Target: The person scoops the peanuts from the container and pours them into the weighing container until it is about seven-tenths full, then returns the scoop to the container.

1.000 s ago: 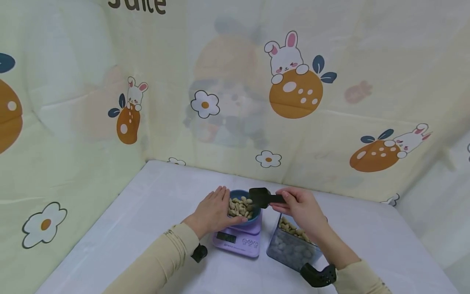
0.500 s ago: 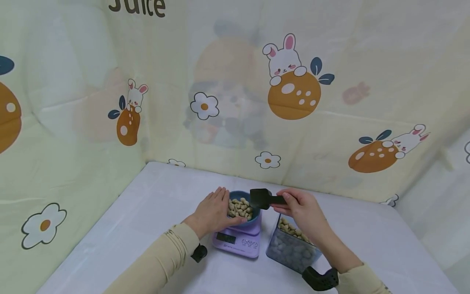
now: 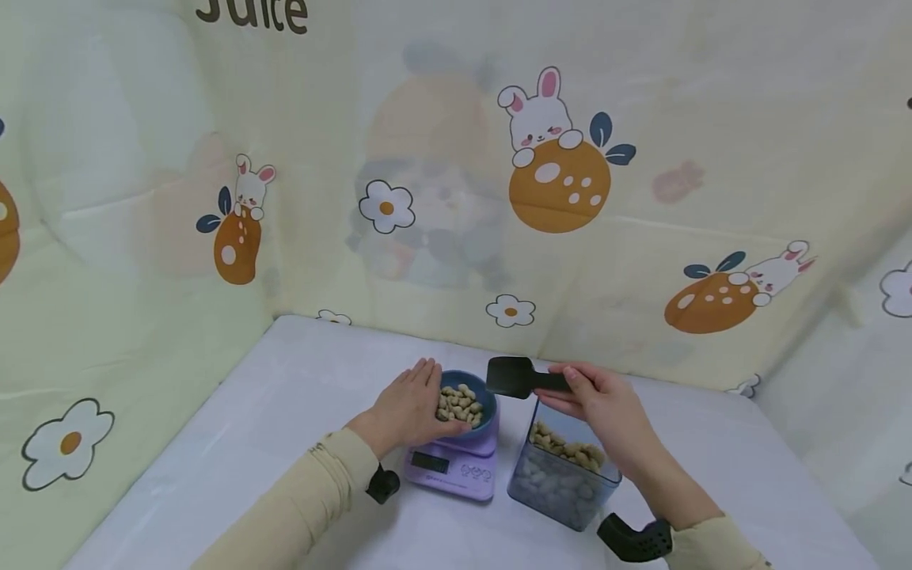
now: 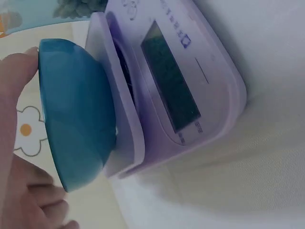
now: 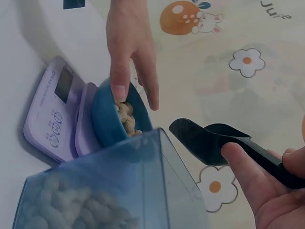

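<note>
My left hand [image 3: 409, 404] rests at the left side of a blue bowl [image 5: 106, 114], its fingers straight and its thumb over the rim. Peanuts [image 3: 459, 405] lie in the bowl, which stands on a purple kitchen scale [image 3: 452, 473]. In the left wrist view the scale's dark display [image 4: 170, 78] faces the camera, its reading illegible. My right hand [image 3: 606, 408] grips a black scoop [image 3: 510, 377] by its handle, held above and right of the bowl. Beneath that hand stands a clear bluish container [image 3: 556, 495] holding more peanuts [image 3: 566, 447].
A white-covered table [image 3: 342, 348] carries everything. Printed curtains [image 3: 442, 261] with rabbits, oranges and flowers hang behind it and at both sides. The container stands just right of the scale, and its rim [image 5: 159, 133] overlaps the bowl in the right wrist view.
The scoop in my right hand has shifted slightly up and right, away from the bowl. My left hand stays at the bowl. The head view has turned a little to the right.
</note>
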Demonstrator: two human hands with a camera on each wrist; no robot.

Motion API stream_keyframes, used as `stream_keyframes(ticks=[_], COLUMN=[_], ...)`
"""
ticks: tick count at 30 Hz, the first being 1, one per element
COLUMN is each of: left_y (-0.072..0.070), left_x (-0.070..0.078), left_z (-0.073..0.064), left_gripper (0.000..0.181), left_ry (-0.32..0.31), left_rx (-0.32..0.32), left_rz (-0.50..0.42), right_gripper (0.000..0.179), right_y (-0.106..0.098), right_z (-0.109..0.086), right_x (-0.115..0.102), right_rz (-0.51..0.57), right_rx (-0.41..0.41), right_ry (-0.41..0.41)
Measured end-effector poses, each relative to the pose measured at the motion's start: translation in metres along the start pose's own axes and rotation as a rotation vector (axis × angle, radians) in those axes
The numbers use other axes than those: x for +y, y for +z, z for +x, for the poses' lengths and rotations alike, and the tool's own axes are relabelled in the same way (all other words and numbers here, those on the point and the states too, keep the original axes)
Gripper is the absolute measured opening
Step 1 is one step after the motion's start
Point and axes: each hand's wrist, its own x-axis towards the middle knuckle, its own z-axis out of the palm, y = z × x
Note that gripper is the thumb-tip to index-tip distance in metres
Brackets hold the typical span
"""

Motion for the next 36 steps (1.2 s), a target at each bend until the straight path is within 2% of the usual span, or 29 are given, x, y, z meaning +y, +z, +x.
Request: stream_keyframes(ticks=[6, 13, 20, 28, 36], left_y=[-0.005, -0.013, -0.012, -0.006, 0.002], left_x=[0.01, 0.033, 0.057, 0.078, 0.094], left_z=[0.005, 0.012, 0.018, 0.023, 0.024], left_gripper=[0.1, 0.095, 0.092, 0.09, 0.094], left_ry=[0.1, 0.184, 0.218, 0.268, 0.291], left_rx=[0.045, 0.063, 0.033, 0.028, 0.012], left_rz=[-0.063, -0.098, -0.122, -0.109, -0.114], right_gripper=[0.047, 0.05, 0.053, 0.055, 0.044], right_y=[-0.019, -0.035, -0.055, -0.071, -0.084], right_z=[-0.008, -0.016, -0.028, -0.038, -0.049], right_x=[0.003, 0.006, 0.011, 0.019, 0.025], right_rz=[0.0, 0.001, 0.021, 0.107, 0.227], right_rx=[0.031, 0.043, 0.061, 0.075, 0.08], right_ry=[-0.017, -0.038, -0.043, -0.054, -0.054])
